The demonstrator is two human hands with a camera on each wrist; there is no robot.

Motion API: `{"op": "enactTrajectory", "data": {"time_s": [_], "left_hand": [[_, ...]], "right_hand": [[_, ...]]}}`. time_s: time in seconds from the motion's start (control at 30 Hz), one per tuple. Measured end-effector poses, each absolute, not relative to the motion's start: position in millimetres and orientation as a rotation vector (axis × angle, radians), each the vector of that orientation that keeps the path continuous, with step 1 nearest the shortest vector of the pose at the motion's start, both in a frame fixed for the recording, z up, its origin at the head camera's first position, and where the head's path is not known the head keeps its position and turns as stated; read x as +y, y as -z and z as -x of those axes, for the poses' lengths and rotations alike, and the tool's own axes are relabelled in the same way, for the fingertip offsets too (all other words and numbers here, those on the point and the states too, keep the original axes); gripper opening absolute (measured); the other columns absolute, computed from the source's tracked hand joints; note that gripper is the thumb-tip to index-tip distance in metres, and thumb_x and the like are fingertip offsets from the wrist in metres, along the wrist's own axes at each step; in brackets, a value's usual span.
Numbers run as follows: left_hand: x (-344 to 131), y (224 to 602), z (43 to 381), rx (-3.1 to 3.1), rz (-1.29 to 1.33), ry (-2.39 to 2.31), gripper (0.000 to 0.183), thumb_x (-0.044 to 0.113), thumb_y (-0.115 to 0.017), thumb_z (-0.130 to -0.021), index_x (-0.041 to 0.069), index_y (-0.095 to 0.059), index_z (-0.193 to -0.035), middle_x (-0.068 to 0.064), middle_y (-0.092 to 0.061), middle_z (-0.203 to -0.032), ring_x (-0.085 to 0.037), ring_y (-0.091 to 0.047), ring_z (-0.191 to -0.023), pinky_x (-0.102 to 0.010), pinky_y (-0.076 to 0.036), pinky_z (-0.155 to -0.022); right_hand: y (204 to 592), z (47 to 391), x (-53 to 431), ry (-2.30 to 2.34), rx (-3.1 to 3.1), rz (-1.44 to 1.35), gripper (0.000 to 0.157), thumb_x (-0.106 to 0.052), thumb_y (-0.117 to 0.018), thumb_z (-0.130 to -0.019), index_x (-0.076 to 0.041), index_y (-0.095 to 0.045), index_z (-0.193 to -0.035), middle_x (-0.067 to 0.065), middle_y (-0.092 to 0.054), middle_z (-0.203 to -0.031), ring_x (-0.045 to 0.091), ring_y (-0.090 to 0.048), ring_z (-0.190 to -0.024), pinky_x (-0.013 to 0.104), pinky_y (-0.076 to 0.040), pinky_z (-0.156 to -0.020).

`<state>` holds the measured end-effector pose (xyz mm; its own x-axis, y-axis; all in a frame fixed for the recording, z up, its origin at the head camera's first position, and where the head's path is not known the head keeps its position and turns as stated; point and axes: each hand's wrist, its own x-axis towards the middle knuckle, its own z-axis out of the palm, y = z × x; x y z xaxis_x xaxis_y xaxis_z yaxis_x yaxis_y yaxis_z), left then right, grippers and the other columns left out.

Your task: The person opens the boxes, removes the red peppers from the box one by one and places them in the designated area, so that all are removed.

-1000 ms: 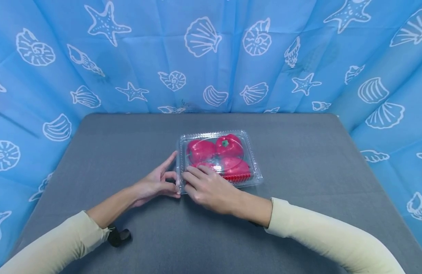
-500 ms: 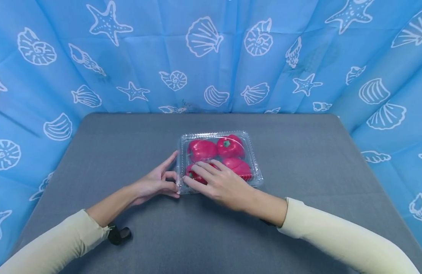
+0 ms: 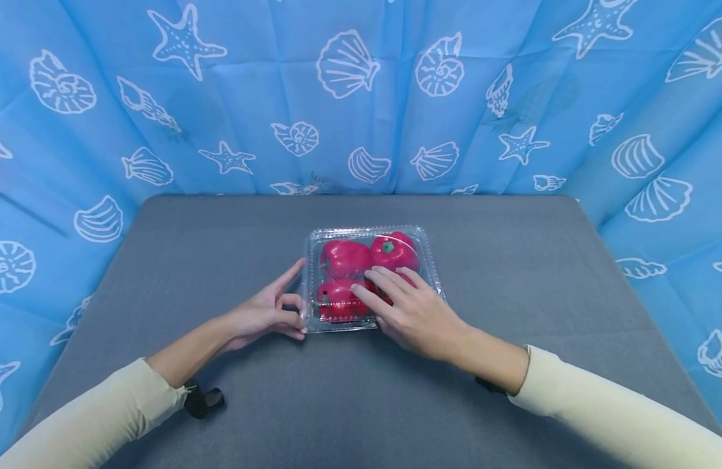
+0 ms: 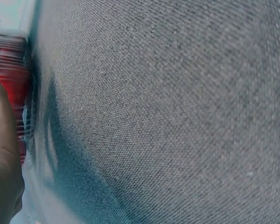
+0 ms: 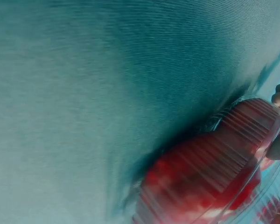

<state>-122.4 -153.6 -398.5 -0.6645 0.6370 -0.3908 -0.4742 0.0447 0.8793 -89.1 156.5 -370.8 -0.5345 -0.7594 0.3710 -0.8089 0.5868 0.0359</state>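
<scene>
Well inside the counter's (image 3: 513, 260) edges, the left hand (image 3: 267, 319), fingers spread, touched a clear clamshell (image 3: 361, 232) of red bell peppers (image 3: 346, 258); the right hand (image 3: 416, 314), fingers relaxed, rested atop it.

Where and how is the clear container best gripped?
Probably at the left and right edges of the clear container, one hand from each side: its rim projects past its walls, it sits flat, and the left hand is at one edge.

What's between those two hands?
Between the left hand and the right hand is the near left part of the clear box, with a red pepper inside. The head view shows it.
</scene>
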Motion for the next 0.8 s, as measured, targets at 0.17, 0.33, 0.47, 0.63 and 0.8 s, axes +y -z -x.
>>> {"op": "enactTrajectory", "data": {"time_s": [0.17, 0.33, 0.47, 0.63, 0.8], "left_hand": [[-153.7, 399.4, 123.0, 1.513, -0.175, -1.734, 0.107, -0.003, -0.065, -0.087, 0.040, 0.001, -0.158, -0.012, -0.059, -0.097, -0.030, -0.068, -0.089, -0.050, -0.055, -0.087], [-153.8, 399.0, 123.1, 1.523, -0.187, -1.731, 0.106, -0.004, -0.064, -0.087, 0.039, 0.001, -0.159, -0.011, -0.059, -0.096, -0.029, -0.069, -0.088, -0.050, -0.055, -0.087], [-153.8, 398.0, 123.0, 1.530, -0.173, -1.723, 0.106, -0.004, -0.065, -0.088, 0.040, 0.000, -0.159, -0.013, -0.059, -0.096, -0.031, -0.069, -0.088, -0.050, -0.056, -0.086], [-153.1, 396.5, 123.7, 1.535, -0.171, -1.715, 0.107, -0.004, -0.065, -0.087, 0.039, 0.001, -0.159, -0.013, -0.059, -0.096, -0.029, -0.069, -0.087, -0.050, -0.056, -0.087], [-152.4, 395.9, 125.7, 1.544, -0.168, -1.713, 0.107, -0.004, -0.065, -0.086, 0.038, 0.001, -0.159, -0.011, -0.060, -0.094, -0.028, -0.068, -0.086, -0.049, -0.056, -0.085]], "right_hand": [[370.9, 88.6, 167.2, -0.236, -2.516, -1.233, 0.094, -0.029, -0.091, -0.068, -0.013, -0.044, -0.147, 0.016, -0.051, -0.142, 0.033, -0.046, -0.135, 0.060, -0.041, -0.103], [370.9, 89.5, 175.4, -0.290, -2.529, -1.214, 0.097, -0.027, -0.092, -0.066, -0.011, -0.042, -0.148, 0.017, -0.049, -0.143, 0.034, -0.043, -0.136, 0.065, -0.038, -0.103], [370.1, 90.3, 180.6, -0.303, -2.540, -1.197, 0.100, -0.027, -0.093, -0.064, -0.011, -0.042, -0.149, 0.017, -0.047, -0.145, 0.035, -0.040, -0.137, 0.069, -0.036, -0.101], [369.2, 90.8, 185.5, -0.333, -2.577, -1.170, 0.102, -0.026, -0.094, -0.063, -0.012, -0.041, -0.149, 0.018, -0.046, -0.146, 0.036, -0.038, -0.138, 0.071, -0.035, -0.100], [368.4, 90.2, 187.5, -0.359, -2.648, -1.132, 0.100, -0.024, -0.093, -0.063, -0.012, -0.042, -0.148, 0.019, -0.043, -0.148, 0.036, -0.034, -0.140, 0.075, -0.030, -0.101]]}}
